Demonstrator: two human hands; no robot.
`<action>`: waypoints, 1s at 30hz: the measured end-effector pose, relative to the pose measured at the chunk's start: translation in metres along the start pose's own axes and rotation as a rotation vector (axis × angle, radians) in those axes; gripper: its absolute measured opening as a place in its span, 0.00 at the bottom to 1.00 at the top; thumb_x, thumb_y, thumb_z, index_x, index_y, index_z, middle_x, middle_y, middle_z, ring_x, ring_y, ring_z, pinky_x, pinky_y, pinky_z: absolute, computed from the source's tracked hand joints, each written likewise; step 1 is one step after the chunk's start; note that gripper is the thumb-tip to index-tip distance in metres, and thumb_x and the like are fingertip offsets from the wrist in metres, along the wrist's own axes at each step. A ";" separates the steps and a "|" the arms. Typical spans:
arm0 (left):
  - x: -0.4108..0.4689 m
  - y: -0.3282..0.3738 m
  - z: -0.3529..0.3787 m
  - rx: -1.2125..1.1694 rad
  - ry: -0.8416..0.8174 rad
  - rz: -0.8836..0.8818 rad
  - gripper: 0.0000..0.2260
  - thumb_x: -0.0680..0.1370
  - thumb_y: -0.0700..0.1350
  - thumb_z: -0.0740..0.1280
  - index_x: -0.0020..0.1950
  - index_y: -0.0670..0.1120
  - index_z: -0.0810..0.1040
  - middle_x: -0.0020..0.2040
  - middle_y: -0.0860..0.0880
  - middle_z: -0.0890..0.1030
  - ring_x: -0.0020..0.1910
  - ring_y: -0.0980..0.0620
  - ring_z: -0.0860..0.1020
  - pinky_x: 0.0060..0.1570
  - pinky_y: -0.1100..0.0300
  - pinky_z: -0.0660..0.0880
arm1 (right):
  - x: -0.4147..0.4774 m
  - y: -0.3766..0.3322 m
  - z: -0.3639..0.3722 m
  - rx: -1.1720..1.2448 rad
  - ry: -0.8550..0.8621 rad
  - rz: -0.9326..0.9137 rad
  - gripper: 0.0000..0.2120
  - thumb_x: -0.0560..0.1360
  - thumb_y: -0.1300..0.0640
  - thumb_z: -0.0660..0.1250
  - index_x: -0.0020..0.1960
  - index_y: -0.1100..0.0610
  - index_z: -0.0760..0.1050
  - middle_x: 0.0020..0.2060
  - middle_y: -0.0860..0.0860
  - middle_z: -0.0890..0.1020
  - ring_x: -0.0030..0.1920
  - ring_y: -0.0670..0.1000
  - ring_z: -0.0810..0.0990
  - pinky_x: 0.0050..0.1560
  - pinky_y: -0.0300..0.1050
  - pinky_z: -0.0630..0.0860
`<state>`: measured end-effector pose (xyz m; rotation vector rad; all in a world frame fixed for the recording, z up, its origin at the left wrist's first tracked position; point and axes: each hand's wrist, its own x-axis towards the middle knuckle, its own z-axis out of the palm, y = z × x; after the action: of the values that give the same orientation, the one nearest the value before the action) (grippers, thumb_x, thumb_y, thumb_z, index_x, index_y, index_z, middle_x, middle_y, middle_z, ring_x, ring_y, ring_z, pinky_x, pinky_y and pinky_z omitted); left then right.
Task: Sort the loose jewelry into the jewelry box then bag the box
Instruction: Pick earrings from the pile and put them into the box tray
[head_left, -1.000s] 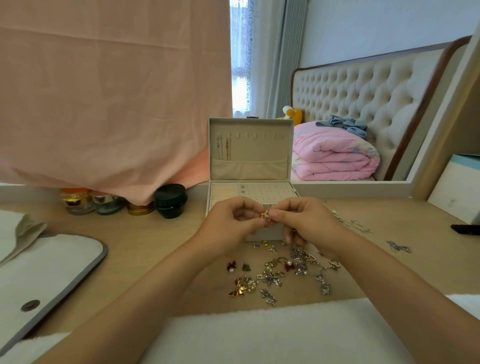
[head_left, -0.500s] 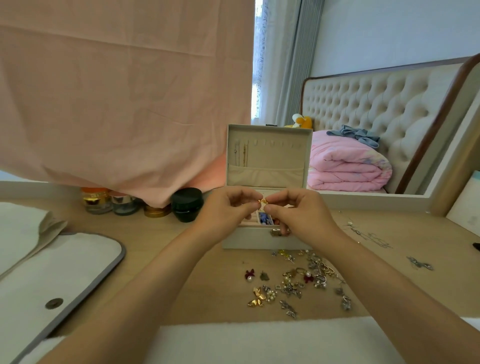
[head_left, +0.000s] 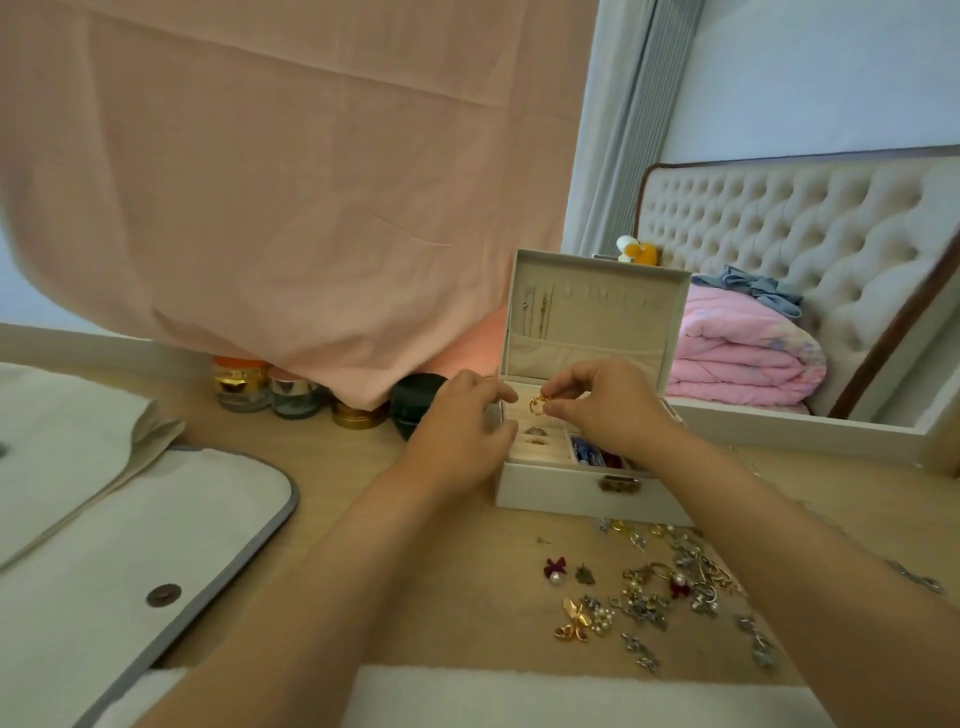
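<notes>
Right hand (head_left: 608, 410) pinches a gold hoop (head_left: 537, 404) (hanging downward, facing unclear) above the left compartment of the open jewelry box (head_left: 561, 493); left hand (head_left: 462, 436), loosely curled, has released it since the earlier frame.

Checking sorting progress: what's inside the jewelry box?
In the jewelry box, rings sit in left slots, blue and red pieces beside them. The right hand, pinching a gold ring, covers the rest.

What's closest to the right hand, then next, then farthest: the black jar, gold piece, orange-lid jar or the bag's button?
1. Gold piece: pinched in the right hand, over the box.
2. Black jar: just left of the box.
3. Orange-lid jar: farther left.
4. Button: far left, on the bag.
</notes>
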<state>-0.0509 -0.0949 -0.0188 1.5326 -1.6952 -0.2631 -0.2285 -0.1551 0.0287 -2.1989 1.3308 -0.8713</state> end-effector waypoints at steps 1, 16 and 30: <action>0.000 -0.001 0.002 0.005 -0.033 -0.008 0.16 0.79 0.50 0.69 0.68 0.54 0.76 0.62 0.56 0.71 0.65 0.57 0.70 0.66 0.57 0.71 | 0.003 0.001 0.002 -0.034 -0.010 -0.007 0.07 0.73 0.56 0.76 0.46 0.45 0.83 0.41 0.43 0.84 0.43 0.41 0.82 0.45 0.36 0.75; -0.003 -0.007 0.010 -0.011 -0.161 -0.025 0.21 0.81 0.60 0.61 0.74 0.57 0.71 0.62 0.54 0.67 0.62 0.57 0.70 0.65 0.57 0.69 | 0.004 0.001 0.004 -0.358 -0.115 -0.124 0.04 0.77 0.52 0.72 0.49 0.44 0.85 0.46 0.40 0.83 0.50 0.45 0.80 0.54 0.50 0.79; -0.004 0.002 0.011 0.105 -0.104 0.095 0.20 0.82 0.60 0.61 0.72 0.55 0.74 0.62 0.56 0.68 0.61 0.59 0.68 0.60 0.62 0.69 | 0.001 0.006 0.003 -0.359 -0.135 -0.130 0.06 0.78 0.54 0.69 0.50 0.47 0.84 0.48 0.43 0.83 0.50 0.47 0.80 0.54 0.51 0.78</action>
<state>-0.0600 -0.0944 -0.0268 1.5324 -1.8844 -0.2106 -0.2302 -0.1587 0.0233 -2.5905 1.3762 -0.5464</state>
